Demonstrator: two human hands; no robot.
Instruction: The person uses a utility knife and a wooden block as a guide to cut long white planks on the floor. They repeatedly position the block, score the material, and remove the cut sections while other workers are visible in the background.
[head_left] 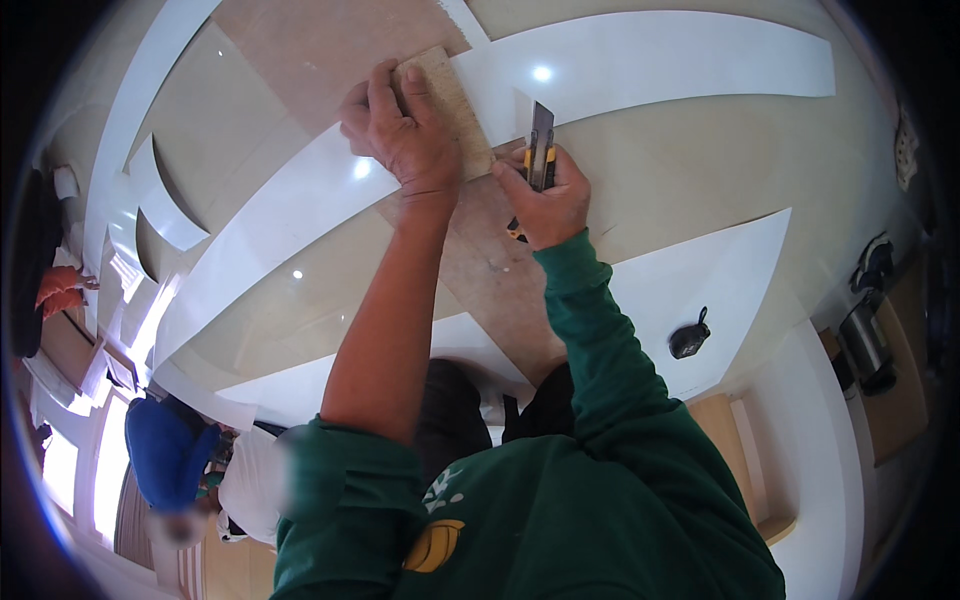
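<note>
My left hand (405, 135) grips a small tan wooden board (450, 97), its fingers curled and the thumb on the board's face. The board lies across a long white strip of sheet (640, 58), which looks curved and runs out to both sides. In my right hand (555, 200) is a snap-off utility knife (541, 150) with a black and yellow body and its blade pointing away from me. The right fingertips are close to the board's near right corner; whether they touch it I cannot tell.
A white sheet (690, 285) on the floor bears a black tape measure (689, 340). White offcuts (170, 205) and another long strip (130, 110) lie at left. A metal flask (868, 345) and a shoe (873, 262) are at right. A person in blue (165, 455) is at lower left.
</note>
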